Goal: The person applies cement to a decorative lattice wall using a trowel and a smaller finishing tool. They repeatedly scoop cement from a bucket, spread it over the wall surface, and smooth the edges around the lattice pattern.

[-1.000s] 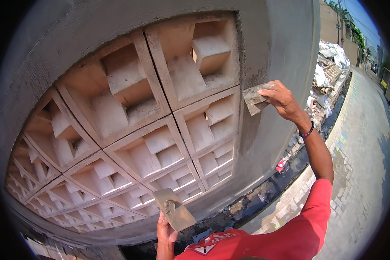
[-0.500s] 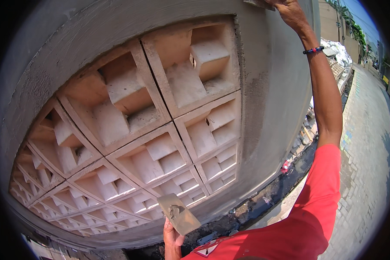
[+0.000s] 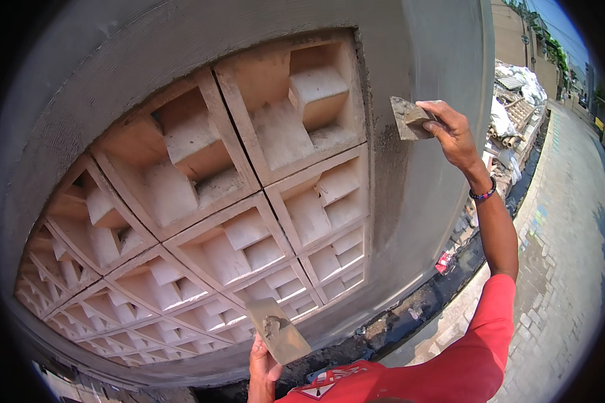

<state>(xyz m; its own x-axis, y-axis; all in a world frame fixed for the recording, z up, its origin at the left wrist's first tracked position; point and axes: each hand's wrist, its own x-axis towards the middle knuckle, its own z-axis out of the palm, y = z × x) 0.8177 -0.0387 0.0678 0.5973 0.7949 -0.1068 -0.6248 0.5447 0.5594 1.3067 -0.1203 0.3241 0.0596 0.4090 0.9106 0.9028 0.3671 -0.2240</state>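
My right hand (image 3: 454, 134) grips a small flat plastering trowel (image 3: 405, 118) beside the grey plastered wall strip (image 3: 444, 161), right of the block screen's upper corner. Mortar smears mark its blade; whether the blade touches the wall, I cannot tell. Low in the view, my left hand (image 3: 265, 363) holds a flat rectangular mortar board (image 3: 290, 344) from below. A small dab of wet mortar (image 3: 271, 326) sits on that board. Between the hands spreads a screen of pale hollow decorative blocks (image 3: 249, 221), set in the wall. A darker, rough patch of plaster (image 3: 388, 171) runs down alongside its right edge.
Below the wall runs a dark drain channel (image 3: 390, 332) with litter in it. Rubble and white sacks (image 3: 511, 114) are heaped past the wall's right edge. A paved lane (image 3: 558, 221) stretches away on the right.
My right hand has come down from the top edge of the view with the trowel, which now shows fully beside the screen. The left hand and board have barely moved.
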